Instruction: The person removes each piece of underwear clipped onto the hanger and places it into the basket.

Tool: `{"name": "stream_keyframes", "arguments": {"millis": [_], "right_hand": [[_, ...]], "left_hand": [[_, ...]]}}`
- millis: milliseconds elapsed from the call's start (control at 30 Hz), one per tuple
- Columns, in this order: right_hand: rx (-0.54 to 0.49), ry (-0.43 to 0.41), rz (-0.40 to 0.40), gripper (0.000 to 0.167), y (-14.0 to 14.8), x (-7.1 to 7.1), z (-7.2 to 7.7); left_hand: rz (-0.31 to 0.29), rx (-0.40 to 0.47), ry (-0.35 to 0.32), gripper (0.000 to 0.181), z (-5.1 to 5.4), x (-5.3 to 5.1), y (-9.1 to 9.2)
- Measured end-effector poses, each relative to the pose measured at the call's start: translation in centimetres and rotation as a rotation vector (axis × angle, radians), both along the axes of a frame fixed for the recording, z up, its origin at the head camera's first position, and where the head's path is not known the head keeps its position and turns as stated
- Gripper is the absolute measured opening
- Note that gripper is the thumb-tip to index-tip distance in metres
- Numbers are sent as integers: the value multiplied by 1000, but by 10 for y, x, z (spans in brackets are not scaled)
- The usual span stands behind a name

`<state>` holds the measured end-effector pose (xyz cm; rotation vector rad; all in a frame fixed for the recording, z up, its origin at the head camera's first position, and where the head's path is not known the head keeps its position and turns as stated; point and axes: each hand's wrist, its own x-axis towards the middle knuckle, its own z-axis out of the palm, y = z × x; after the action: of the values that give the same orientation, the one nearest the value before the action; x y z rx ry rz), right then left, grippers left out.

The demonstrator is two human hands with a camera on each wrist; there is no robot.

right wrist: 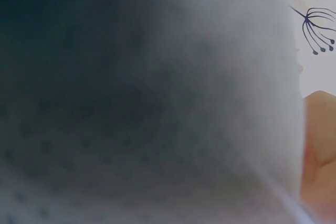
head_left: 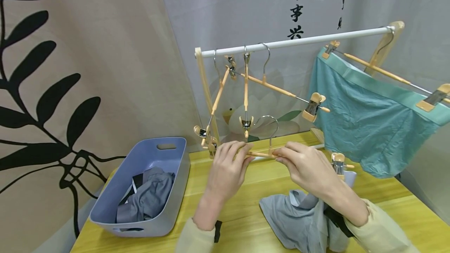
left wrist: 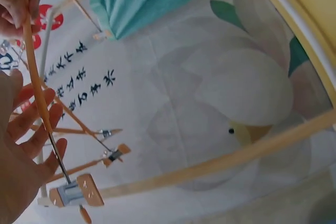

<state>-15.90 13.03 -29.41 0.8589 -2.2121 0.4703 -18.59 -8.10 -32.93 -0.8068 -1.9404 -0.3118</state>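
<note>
A wooden clip hanger (head_left: 260,154) with a metal hook is held up between both hands above the table. My left hand (head_left: 228,169) has its fingers bent around the left part of the bar; in the left wrist view the fingers are loosely curled behind it, beside an end clip (left wrist: 76,192). My right hand (head_left: 304,167) pinches the bar just right of the hook. Beyond it, the right end clip (head_left: 338,163) is at the edge of a grey cloth garment (head_left: 299,214), which lies partly behind the right forearm. Blurred grey cloth (right wrist: 157,103) covers most of the right wrist view.
A white rail (head_left: 299,44) on a wooden stand bears several clip hangers. Teal underpants (head_left: 372,116) hang clipped at its right. On the left of the wooden table (head_left: 197,206) stands a blue-grey basket (head_left: 175,194) with grey clothes (head_left: 151,194) inside. Printed curtains hang behind.
</note>
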Motion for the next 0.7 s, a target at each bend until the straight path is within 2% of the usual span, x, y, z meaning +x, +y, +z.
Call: {"name": "stream_keyframes", "arguments": {"millis": [300,500,700], "right_hand": [[18,-13,-20,13,0,0,-1],[18,-18,-11,15,1,1,-3],[36,24,9,18,1,2,-3]], "left_hand": [[13,37,-74,15,-3,5,8],[11,87,-79,7,-4,6,11],[13,149,-88,7,-4,7,12]]}}
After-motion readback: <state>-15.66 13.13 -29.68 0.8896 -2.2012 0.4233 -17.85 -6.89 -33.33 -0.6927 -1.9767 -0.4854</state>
